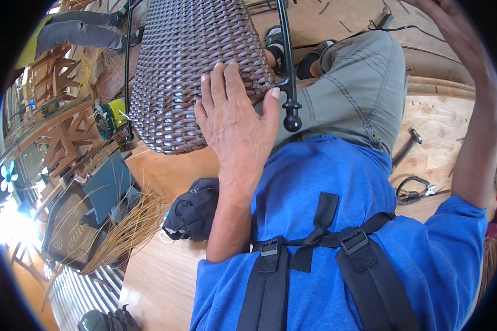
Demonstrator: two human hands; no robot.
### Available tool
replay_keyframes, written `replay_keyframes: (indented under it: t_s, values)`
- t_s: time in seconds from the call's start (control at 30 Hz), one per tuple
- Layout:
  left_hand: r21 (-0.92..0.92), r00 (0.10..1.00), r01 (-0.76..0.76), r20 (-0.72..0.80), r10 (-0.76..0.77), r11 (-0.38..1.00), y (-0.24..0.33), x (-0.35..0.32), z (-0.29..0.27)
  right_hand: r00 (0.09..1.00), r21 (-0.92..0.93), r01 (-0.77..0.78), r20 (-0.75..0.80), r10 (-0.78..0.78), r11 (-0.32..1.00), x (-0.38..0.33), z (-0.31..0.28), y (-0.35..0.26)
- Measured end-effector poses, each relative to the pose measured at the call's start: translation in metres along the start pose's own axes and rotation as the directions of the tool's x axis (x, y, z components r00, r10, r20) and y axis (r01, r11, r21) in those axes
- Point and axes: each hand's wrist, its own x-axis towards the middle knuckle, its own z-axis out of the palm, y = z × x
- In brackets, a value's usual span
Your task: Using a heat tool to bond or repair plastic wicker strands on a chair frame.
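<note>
Here, left hand (pixel 234 113) lies flat, fingers spread, on woven seat (pixel 188 66) beside black frame rod (pixel 288 71). Right hand (pixel 447 16) raised at picture edge; its grip can't be told.

A hammer (pixel 407 144) lay on the plywood floor (pixel 442 124), with pliers (pixel 413 191) just below the hammer. Well left of it sat a black bag (pixel 193 214) (beside dry straw (pixel 128 229)) and wooden chair frames (pixel 61 135).
</note>
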Motion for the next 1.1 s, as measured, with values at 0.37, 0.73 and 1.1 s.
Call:
replay_keyframes:
  t_s: [0.37,0.73,1.1]
  values:
    - [0.079,0.956,0.15,0.243,-0.165,0.985,0.004,0.01,-0.014,0.899,0.27,-0.433,0.056,0.435,0.86,-0.007,0.132,0.116]
    - [-0.44,0.755,0.567,-0.061,-0.653,0.696,-0.035,-0.017,-0.049,0.875,0.515,-0.336,-0.139,0.463,0.789,-0.032,0.209,0.104]
    - [0.255,0.893,0.413,0.075,-0.444,0.874,0.017,-0.012,-0.001,0.911,0.508,-0.258,-0.155,0.382,0.822,-0.028,0.211,0.114]
